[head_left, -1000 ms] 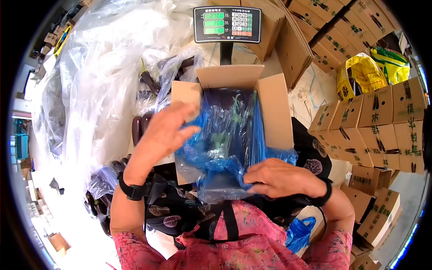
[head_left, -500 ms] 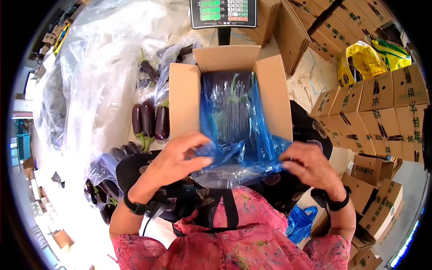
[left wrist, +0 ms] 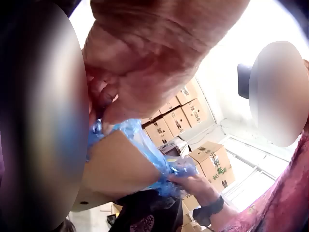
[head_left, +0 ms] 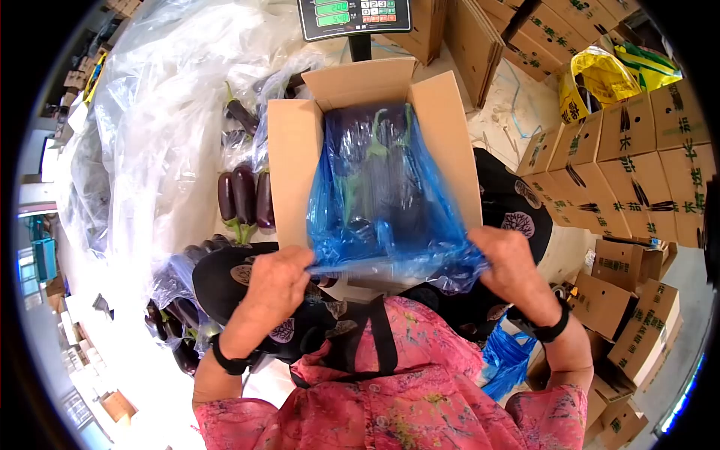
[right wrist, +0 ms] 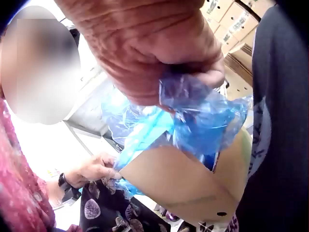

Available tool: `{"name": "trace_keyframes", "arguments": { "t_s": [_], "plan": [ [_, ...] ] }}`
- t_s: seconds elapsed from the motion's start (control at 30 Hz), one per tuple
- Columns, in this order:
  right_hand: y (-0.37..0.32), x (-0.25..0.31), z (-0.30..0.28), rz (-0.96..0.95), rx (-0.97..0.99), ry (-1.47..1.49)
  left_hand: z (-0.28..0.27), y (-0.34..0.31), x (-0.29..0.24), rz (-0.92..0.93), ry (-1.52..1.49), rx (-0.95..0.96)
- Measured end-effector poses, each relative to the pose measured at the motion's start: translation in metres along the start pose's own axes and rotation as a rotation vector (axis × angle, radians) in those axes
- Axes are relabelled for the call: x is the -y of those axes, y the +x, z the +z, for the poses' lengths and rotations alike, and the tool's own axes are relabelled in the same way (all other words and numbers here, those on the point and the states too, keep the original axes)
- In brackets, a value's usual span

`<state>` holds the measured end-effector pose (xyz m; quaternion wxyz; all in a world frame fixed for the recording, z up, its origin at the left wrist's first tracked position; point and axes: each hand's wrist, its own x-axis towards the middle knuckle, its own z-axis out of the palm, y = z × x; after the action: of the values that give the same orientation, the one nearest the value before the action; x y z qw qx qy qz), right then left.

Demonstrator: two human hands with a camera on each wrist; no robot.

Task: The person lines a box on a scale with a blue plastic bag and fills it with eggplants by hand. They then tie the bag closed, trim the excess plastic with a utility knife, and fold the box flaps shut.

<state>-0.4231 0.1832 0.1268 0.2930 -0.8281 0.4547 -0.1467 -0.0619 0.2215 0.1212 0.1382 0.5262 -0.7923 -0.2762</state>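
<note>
A blue plastic bag (head_left: 390,244) lines an open cardboard box (head_left: 296,172), and eggplants (head_left: 375,161) lie inside under the thin film. My left hand (head_left: 279,283) grips the bag's near edge at its left end. At the right end my right hand (head_left: 504,262) grips the same edge, so the film is stretched between the two. In the right wrist view, bunched film (right wrist: 203,113) comes out below the curled fingers of the right hand (right wrist: 154,53). The left wrist view has the left hand (left wrist: 149,58) with curled fingers above the box's side.
A scale display (head_left: 356,16) stands behind the box. Loose eggplants (head_left: 244,195) and clear plastic sheeting (head_left: 165,150) lie to the left. Stacked cartons (head_left: 622,180), a yellow bag (head_left: 600,79) and flattened cardboard (head_left: 472,49) are on the right side. A crumpled blue bag (head_left: 506,360) lies by the right arm.
Both hands have closed on the bag's near edge and spread it taut. A second ago the left hand was over the box's left flap. The box and display appear higher in view.
</note>
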Motion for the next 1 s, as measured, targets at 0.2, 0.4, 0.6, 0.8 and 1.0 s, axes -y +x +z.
{"name": "trace_keyframes", "arguments": {
  "t_s": [0.2, 0.4, 0.6, 0.8, 1.0],
  "plan": [
    [0.069, -0.010, -0.020, 0.155, 0.028, 0.584, -0.045, 0.080, 0.004, -0.321, -0.620, 0.097],
    [0.151, 0.002, 0.009, 0.097, 0.105, 0.680, 0.031, 0.159, 0.013, 0.049, -0.562, 0.114],
    [0.131, -0.005, -0.036, 0.197, 0.154, 0.535, 0.027, 0.173, 0.007, -0.325, -0.975, -0.030],
    [0.140, -0.046, 0.090, -0.120, -0.030, 0.291, 0.027, 0.164, -0.003, -0.333, -1.628, 0.019],
    [0.173, -0.062, 0.100, -0.174, -0.127, 0.535, -0.025, 0.167, 0.031, -0.201, -0.431, 0.072]
  ]
}}
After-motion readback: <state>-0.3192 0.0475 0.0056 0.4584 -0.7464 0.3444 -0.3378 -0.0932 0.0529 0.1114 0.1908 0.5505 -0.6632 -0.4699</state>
